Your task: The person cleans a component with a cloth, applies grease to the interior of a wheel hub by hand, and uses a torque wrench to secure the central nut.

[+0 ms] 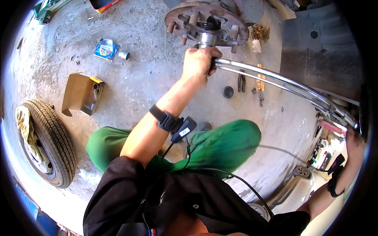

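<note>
**Long chrome bar spans from the wheel hub out to three o'clock**

The largest thing here is the tyred wheel (55, 139), near nine o'clock, a pale cloth draped over it. The chrome wrench bar (271, 72) runs from just below twelve to about three, a thinner rod beside it. I'd judge it heavy, stiff and slick if oily; its far end should give most leverage, its head the steadiest hold.

The left grip (201, 61) is closed around that head. The right grip (355, 141) is by the far end, too near the dark rim for me to tell whether it's closed.

At twelve, the rusty hub flange (212, 11) carries thick studs; it looks rough and unyielding. An opened cardboard box (75, 92) sits between nine and ten, metal cylinders inside. Toward ten lies a blue printed packet (104, 49), its lettering too small for me to make out. The bright socket (207, 38) at the hub's centre looks hard and smooth. Smallest, the wrist unit's white label (184, 131) bears tiny dark marks.
</note>
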Available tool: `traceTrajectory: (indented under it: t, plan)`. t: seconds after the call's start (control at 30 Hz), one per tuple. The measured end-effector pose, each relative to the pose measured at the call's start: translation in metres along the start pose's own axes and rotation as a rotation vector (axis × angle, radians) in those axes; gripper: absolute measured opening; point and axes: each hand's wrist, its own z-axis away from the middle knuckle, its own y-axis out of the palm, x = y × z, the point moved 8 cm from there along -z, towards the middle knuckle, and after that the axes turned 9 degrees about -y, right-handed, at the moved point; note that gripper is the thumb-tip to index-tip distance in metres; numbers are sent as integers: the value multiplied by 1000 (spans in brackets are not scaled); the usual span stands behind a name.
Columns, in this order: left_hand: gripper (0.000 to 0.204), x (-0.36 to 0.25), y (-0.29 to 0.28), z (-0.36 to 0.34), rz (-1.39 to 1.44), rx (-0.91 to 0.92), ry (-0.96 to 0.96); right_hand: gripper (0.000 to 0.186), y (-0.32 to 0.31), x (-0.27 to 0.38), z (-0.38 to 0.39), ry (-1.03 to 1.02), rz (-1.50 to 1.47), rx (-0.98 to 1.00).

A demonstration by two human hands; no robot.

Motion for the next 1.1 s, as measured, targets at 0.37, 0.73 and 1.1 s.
traceTrajectory:
  t: [0.37,0.73,1.1]
  plan:
    - [18,-32,-35,4,-310,-212,294,19,219,142,17,178,-516,3]
    - [38,-48,-32,11,-760,-478,523,22,360,285,8,311,-995,147]
    - [34,-56,-7,10,-804,-424,769,19,387,324,7,311,-1203,91]
